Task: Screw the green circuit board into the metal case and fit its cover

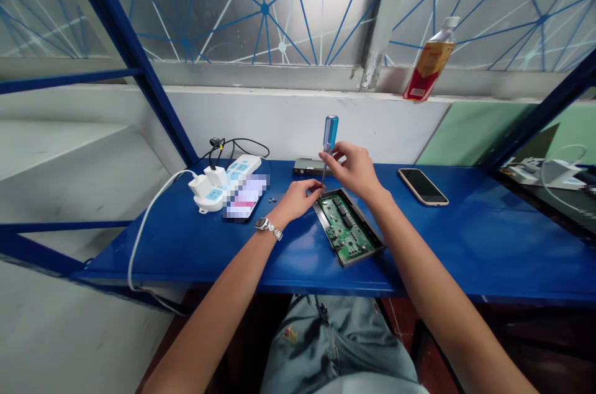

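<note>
Right hand [354, 167] is up over the far end of the circuit board [347, 229], fingers clasped around the screwdriver [330, 133] just under its clear blue handle, tool standing nearly upright. The shaft runs down to the board's far left corner, and that is where the left hand [298, 198] sits, fingertips bunched close around the tip. Whether they pinch the shaft, a screw or nothing at all, I cannot tell from here. The green board lies in its dark tray on the blue worktop [465, 245], directly beneath and just nearer the body than both hands, angled away to the right. A metal wristwatch [269, 227] is on the left wrist. Two small screws [272, 200] lie just left of the left hand, and beyond them a blurred-out phone [244, 198] and a white power strip [223, 186] with plugs in it. Off to the right of the right hand, well apart, a smartphone [423, 186] lies face up. Behind the hands, against the wall, a flat dark device [307, 165]; up on the ledge to the right, a bottle [431, 62] with an orange label.
</note>
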`<state>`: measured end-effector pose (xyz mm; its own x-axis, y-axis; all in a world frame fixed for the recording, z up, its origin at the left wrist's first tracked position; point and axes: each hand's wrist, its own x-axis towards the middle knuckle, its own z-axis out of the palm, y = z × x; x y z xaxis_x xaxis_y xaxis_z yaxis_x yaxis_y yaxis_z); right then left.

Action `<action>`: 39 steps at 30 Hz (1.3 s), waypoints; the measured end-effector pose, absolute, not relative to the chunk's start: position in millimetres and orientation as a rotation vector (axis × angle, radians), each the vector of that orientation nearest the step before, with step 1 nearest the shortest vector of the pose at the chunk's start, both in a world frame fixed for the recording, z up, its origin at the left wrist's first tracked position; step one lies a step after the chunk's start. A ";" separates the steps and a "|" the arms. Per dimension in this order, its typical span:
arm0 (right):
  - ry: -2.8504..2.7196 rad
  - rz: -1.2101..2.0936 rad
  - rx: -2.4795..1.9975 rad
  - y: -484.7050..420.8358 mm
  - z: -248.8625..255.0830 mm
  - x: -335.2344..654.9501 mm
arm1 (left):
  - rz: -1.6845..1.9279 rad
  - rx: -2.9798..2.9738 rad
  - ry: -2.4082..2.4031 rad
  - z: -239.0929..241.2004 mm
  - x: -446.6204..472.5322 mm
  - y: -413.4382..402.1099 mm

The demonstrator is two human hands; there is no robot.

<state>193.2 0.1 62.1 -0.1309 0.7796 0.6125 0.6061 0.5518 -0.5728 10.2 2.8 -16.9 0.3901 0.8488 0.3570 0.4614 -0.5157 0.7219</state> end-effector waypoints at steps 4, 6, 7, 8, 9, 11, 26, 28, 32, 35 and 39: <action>-1.891 0.560 -0.975 5.2 62.5 198.8 | 0.990 2.126 1.087 -18.1 10.5 3.5; -1.885 0.614 -0.952 4.7 63.5 198.0 | 0.990 2.121 1.081 -18.1 10.6 3.7; -1.864 0.581 -0.967 3.6 63.9 196.7 | 0.988 2.122 1.084 -17.9 10.6 3.7; -1.827 0.515 -0.999 2.1 64.2 194.8 | 0.988 2.122 1.088 -17.6 10.5 3.6; -1.784 0.430 -1.044 0.5 64.3 192.6 | 0.988 2.122 1.090 -17.2 10.5 3.4; -1.713 0.259 -1.151 -2.5 64.1 187.7 | 0.987 2.124 1.089 -16.4 10.3 3.1; -1.758 0.507 -1.042 1.7 62.5 188.5 | 0.988 2.127 1.100 -16.1 11.1 3.0; -1.774 0.838 -0.930 3.7 64.7 191.7 | 0.984 2.114 1.091 -16.2 11.6 3.1; -1.731 1.069 -0.815 4.6 65.6 192.2 | 0.975 2.110 1.106 -15.7 12.0 2.7; -1.617 0.811 -0.884 4.6 61.0 187.1 | 0.968 2.116 1.102 -14.8 11.6 2.2; -1.550 0.750 -0.929 5.1 57.4 183.6 | 0.978 2.107 1.089 -14.5 11.3 2.3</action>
<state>183.6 5.1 57.4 -0.0660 0.8726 0.4839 0.1626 0.4879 -0.8576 11.3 2.3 -14.5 0.4019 0.8484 0.3444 0.4331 -0.5075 0.7449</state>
